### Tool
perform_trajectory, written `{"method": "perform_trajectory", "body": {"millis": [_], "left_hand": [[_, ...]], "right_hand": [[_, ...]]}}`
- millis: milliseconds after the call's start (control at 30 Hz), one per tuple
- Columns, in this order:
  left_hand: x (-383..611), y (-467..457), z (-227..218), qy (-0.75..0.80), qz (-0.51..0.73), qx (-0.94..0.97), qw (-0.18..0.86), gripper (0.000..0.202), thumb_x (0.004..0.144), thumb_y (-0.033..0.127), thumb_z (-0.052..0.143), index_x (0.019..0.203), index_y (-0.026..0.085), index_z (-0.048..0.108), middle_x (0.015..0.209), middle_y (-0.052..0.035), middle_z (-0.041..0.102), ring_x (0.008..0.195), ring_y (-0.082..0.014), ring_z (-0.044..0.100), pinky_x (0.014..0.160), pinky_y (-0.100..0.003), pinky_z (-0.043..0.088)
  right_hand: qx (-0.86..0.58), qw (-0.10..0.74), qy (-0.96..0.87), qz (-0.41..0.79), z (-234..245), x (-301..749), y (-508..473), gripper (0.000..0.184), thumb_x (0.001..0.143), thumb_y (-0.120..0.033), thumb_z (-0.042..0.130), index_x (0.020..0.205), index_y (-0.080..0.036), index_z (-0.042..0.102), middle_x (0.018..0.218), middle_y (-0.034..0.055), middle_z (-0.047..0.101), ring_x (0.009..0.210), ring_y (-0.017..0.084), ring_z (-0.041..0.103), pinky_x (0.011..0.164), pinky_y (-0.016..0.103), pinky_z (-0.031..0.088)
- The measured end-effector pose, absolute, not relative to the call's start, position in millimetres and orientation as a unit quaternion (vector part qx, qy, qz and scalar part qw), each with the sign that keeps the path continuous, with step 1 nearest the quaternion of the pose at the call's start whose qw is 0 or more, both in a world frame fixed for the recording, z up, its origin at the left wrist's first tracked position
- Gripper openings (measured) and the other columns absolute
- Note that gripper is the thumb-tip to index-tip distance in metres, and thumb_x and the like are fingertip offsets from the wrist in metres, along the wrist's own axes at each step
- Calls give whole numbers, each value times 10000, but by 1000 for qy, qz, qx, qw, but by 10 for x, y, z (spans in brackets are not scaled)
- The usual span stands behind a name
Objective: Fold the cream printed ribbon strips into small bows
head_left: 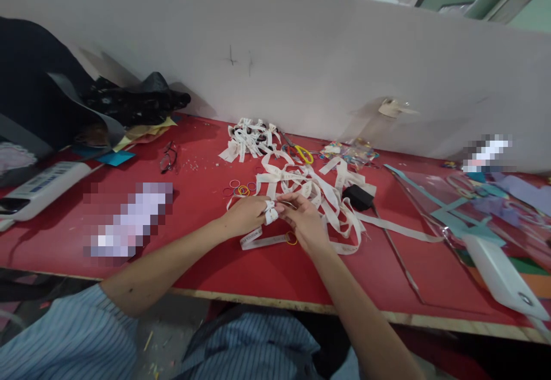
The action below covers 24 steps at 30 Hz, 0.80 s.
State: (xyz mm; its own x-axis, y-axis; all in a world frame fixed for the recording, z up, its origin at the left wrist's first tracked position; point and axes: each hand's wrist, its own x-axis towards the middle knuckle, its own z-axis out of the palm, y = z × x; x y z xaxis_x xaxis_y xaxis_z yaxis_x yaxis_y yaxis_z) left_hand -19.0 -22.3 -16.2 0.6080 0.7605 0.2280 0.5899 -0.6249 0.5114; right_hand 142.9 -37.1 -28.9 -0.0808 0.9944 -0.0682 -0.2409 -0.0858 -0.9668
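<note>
Centrally, a red laminate worktop (267,271) runs before a plain white partition wall (301,70).
Left hand (245,215) and right hand (305,220) fingers clamp one small white ribbon roll (271,212), mid-worktop, beside loose white ribbons (321,192).

Ribbon bundle (271,212) between left hand (245,214) and right hand (306,222) at table (206,259) front, ribbon tangle (321,187) just behind, rubber bands (239,189) left of it, scissors (301,153) farther back, eyeglasses (167,159) far left

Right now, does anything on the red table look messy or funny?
Yes. The white ribbons lie in a tangled heap in the middle of the red table, and coloured rubber bands are scattered loose beside them.
</note>
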Motion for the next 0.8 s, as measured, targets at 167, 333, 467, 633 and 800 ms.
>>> {"method": "perform_trajectory", "body": {"millis": [167,333,467,633,800], "left_hand": [[-174,-214,-192,382,227,867,227,338,934,340,333,752,160,553,740,-48,609,671,-145,528,630,-243,376],[-158,-224,-219,397,247,848,250,329,929,303,326,731,159,544,760,-54,615,682,-146,528,645,-245,381],[-165,-225,-204,397,260,838,271,309,914,300,358,708,157,538,725,-43,606,649,-138,520,622,-238,377],[-187,-190,-216,416,286,815,285,292,904,280,369,706,149,539,719,-42,601,660,-141,530,621,-239,375],[-185,-178,-228,420,299,805,295,305,904,299,376,696,147,539,705,-35,596,652,-139,528,617,-240,371]], "right_hand": [[-442,514,-465,569,-340,1448,-355,233,647,-317,739,816,-208,622,786,-12,617,725,119,582,697,253,506],[-438,507,-491,557,-361,1462,-349,168,719,-322,685,840,-215,636,799,-6,635,737,121,591,714,249,488],[-431,505,-506,551,-357,1466,-353,164,739,-308,668,874,-219,644,828,1,648,767,129,602,733,259,488],[-424,497,-534,537,-323,1469,-364,173,740,-272,655,905,-223,657,917,21,676,836,149,613,801,296,487],[-433,495,-557,507,-292,1470,-370,177,725,-248,639,900,-224,653,927,23,679,829,159,618,792,315,494]]}}
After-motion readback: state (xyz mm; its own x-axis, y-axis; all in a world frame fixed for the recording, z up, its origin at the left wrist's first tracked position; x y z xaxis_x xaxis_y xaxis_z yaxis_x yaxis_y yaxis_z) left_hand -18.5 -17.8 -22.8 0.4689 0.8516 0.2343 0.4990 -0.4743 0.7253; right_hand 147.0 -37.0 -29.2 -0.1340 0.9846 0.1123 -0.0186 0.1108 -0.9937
